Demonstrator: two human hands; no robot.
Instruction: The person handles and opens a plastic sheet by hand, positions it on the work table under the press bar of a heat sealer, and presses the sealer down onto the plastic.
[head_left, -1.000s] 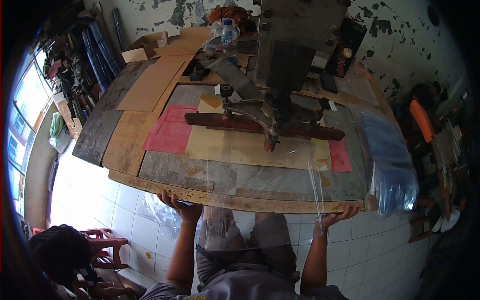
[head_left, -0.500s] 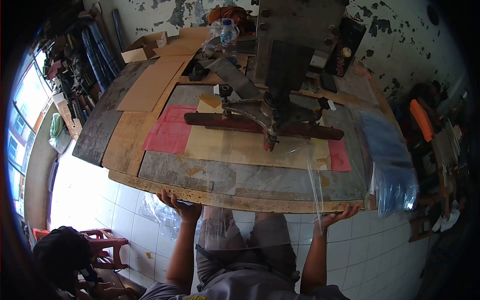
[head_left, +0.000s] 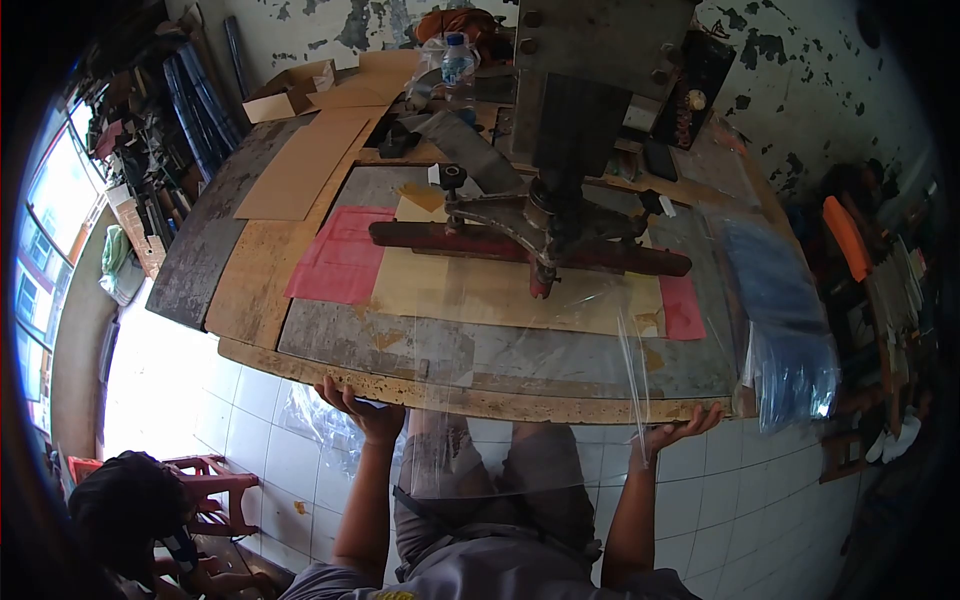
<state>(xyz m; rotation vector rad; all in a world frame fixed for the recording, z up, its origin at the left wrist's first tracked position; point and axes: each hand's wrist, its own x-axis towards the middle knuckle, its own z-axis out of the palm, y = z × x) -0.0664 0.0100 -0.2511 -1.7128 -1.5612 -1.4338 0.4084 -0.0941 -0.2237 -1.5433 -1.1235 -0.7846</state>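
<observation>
My left hand [head_left: 366, 412] rests against the underside of the wooden front edge [head_left: 460, 402], its fingers apart and fingertips up along the edge. Farther right, my right hand [head_left: 682, 432] touches the same edge palm up, fingers stretched out. A clear plastic sheet [head_left: 520, 450] hangs over the edge between my hands and runs back onto the grey board [head_left: 330, 335]. On that board lies a cream sheet [head_left: 420, 290] with pink ends [head_left: 340, 255]. Above it sits the press's dark red bar [head_left: 450, 240], under a metal bracket [head_left: 545, 220].
Stacked clear plastic bags [head_left: 790, 360] droop over the right side. Cardboard [head_left: 305, 165] lies at the left, with a water bottle [head_left: 457, 70] at the back. A person [head_left: 130, 510] sits low at the left, near a red stool [head_left: 220, 490].
My hands and the plastic sheet stay almost in place. The whole view shifts very slightly; the press bar keeps its position over the cream sheet.
</observation>
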